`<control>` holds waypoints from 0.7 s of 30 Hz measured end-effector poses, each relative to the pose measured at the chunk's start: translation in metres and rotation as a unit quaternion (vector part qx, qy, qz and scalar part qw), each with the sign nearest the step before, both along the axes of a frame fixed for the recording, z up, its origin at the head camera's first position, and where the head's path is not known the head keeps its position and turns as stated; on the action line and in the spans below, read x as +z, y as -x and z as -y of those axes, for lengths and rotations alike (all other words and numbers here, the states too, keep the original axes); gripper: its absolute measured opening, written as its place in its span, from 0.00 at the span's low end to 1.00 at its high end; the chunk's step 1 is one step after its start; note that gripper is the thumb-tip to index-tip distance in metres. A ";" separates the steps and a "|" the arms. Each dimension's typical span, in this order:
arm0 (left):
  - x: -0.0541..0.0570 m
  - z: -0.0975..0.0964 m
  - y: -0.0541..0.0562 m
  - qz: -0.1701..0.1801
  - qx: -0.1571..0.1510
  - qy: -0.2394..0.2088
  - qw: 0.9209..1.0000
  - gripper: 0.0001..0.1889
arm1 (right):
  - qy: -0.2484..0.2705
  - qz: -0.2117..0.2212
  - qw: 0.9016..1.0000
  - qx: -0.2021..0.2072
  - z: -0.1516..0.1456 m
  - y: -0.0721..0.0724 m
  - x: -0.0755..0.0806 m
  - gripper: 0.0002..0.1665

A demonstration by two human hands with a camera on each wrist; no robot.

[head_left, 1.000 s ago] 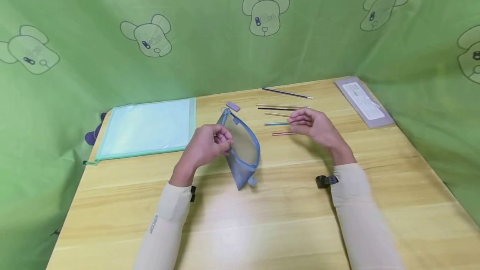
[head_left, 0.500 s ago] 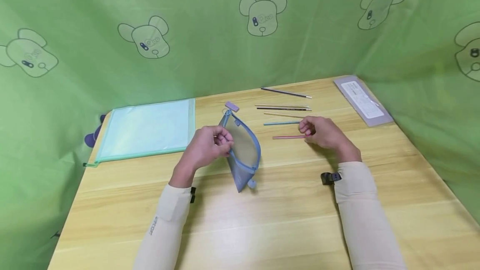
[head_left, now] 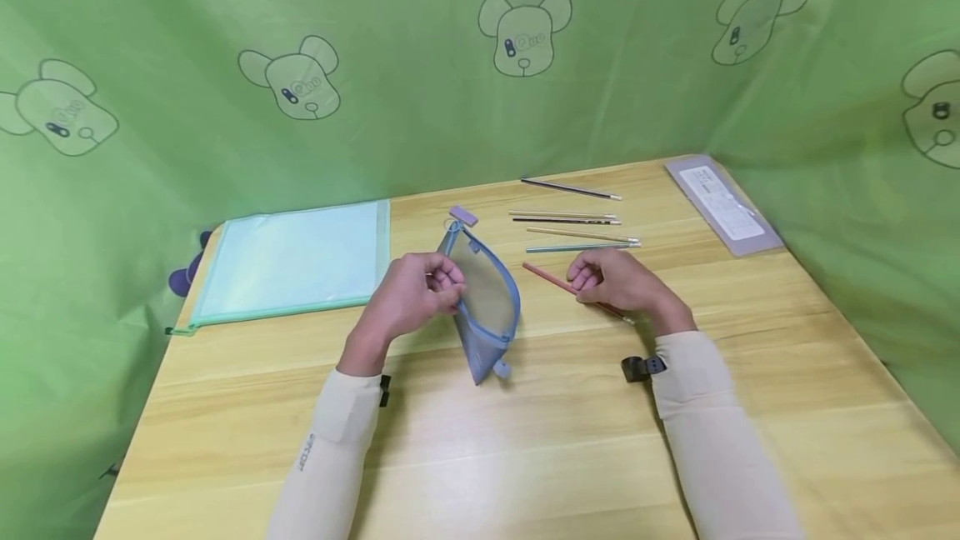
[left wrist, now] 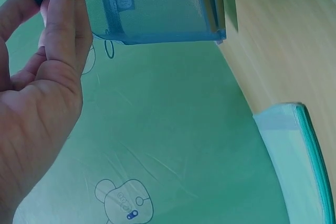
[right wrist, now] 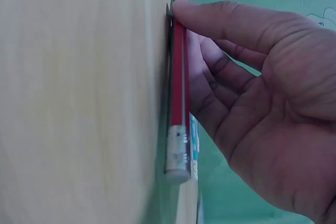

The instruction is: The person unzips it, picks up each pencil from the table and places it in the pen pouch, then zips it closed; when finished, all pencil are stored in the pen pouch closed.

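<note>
The left hand (head_left: 414, 294), near the centre of the frame, has its fingers curled and pinches the near-left zipper edge of the blue mesh pouch (head_left: 489, 286) between thumb and forefinger. The pouch is tilted at centre frame, its mouth spread. The right hand (head_left: 622, 279), right of centre, grips the red pencil (head_left: 550, 277) between thumb and fingers; the pencil slants from upper left to lower right, eraser end lowermost. Whether the pencil touches the table (head_left: 450, 465) cannot be told. Directly above the right hand lies the teal pencil (head_left: 555, 248), followed upward by a gold pencil (head_left: 582, 234) and three further pencils. The purple eraser (head_left: 463, 216) lies just above the pouch. The pale blue zip folder (head_left: 292, 261) occupies the left of the frame; the purple package (head_left: 723, 205) lies at upper right.
</note>
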State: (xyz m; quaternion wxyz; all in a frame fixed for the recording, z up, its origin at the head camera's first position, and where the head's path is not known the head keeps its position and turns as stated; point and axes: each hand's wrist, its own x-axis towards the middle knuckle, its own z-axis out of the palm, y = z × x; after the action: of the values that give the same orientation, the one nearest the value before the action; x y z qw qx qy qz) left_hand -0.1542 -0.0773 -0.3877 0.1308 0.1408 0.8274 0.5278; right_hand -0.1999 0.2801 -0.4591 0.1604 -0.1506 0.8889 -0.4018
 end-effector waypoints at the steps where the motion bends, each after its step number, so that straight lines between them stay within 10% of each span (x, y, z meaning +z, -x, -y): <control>1: 0.001 0.001 0.000 -0.002 0.002 0.002 1.000 0.03 | 0.001 0.001 1.000 0.001 0.001 0.000 0.000 0.14; 21: -0.001 0.002 0.001 0.003 0.003 0.019 1.000 0.04 | -0.075 -0.032 0.997 -0.013 0.019 -0.006 0.007 0.10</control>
State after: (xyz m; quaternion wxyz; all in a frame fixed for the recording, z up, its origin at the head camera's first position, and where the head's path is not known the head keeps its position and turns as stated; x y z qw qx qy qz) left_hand -0.1552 -0.0798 -0.3884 0.1347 0.1342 0.8370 0.5132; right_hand -0.1935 0.2615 -0.4521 0.1370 -0.1393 0.9231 -0.3313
